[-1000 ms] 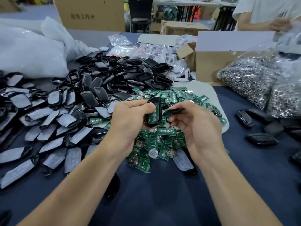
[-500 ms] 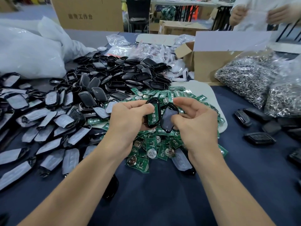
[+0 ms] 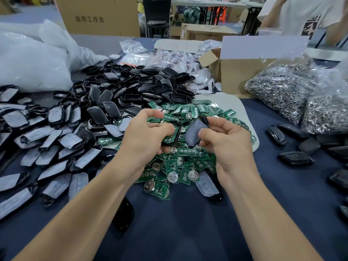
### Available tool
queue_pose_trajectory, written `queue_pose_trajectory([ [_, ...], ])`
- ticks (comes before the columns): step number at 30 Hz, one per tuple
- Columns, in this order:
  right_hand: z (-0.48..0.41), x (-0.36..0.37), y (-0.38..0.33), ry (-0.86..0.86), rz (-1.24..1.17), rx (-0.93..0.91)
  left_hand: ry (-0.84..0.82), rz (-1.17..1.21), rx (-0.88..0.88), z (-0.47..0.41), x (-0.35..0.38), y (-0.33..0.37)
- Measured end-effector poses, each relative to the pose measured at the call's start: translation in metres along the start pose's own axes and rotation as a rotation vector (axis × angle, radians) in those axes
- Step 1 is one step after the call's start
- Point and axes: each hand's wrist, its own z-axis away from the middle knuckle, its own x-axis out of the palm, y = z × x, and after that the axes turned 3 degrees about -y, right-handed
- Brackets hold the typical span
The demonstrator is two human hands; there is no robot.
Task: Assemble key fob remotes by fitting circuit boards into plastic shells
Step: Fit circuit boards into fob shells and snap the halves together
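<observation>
**Q:** How are the two hands posed?

**A:** Both forearms are extended from the near edge of the table [image 3: 188, 232] and are brought together above its middle. The left hand [image 3: 145, 136] is seen from the back, with the wrist bent slightly downward, the fingers curled under and the thumb laid over the top. The right hand [image 3: 227, 144] is turned inward, with the thumb pointed toward the left hand and the fingers curled behind it.

**Q:** What is gripped, and how tightly?

**A:** A black shell half [image 3: 177, 138] is enclosed by the curled left fingers. A green circuit board [image 3: 170, 138] is seen inside it, though whether it is fully seated cannot be told. A dark cover half [image 3: 194, 133] is pinched between the right thumb and fingertips. It is held tilted, with its greyish face turned upward and its lower end just beside the shell half. Whether the two halves touch cannot be told.

**Q:** Where are the remaining parts placed?

**A:** A heap of loose circuit boards [image 3: 188, 166], many fitted with coin cells, is spread directly beneath the hands, partly on a white foam sheet [image 3: 231, 104]. Empty black shells [image 3: 131, 91] are piled behind the left hand. Film-wrapped parts [image 3: 47, 147] are scattered toward the left edge. Closed black fobs [image 3: 295, 159] lie near the right edge. Bags of metal rings [image 3: 282, 89] and an open cardboard box [image 3: 241, 76] are set toward the far right corner, beyond which a person in a white T-shirt [image 3: 305, 14] is partly shown.
</observation>
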Motion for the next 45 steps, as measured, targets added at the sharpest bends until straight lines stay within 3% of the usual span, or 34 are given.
queue_pose_trajectory([
  [7,-0.001,0.000,0.001,0.007,-0.011,-0.005,-0.074,-0.132,0.009,-0.002,-0.006,0.002],
  [13,0.000,0.001,0.002,-0.008,0.038,-0.007,-0.243,-0.194,0.101,-0.003,-0.017,0.003],
  [22,0.001,0.005,0.011,-0.019,0.175,-0.073,-0.084,-0.071,0.119,-0.004,-0.003,-0.007],
  [26,0.001,0.006,0.011,-0.049,0.066,-0.011,-0.075,-0.010,0.108,-0.003,0.000,-0.004],
  [30,-0.005,-0.005,0.007,-0.285,-0.406,0.180,-0.067,0.083,0.111,-0.003,-0.001,0.000],
  [36,-0.007,-0.016,-0.001,-0.771,-0.621,0.105,-0.056,0.126,0.098,-0.001,-0.002,0.002],
  [45,-0.008,-0.015,0.002,-0.914,-0.601,0.032,-0.116,0.060,0.279,0.004,-0.006,0.005],
])
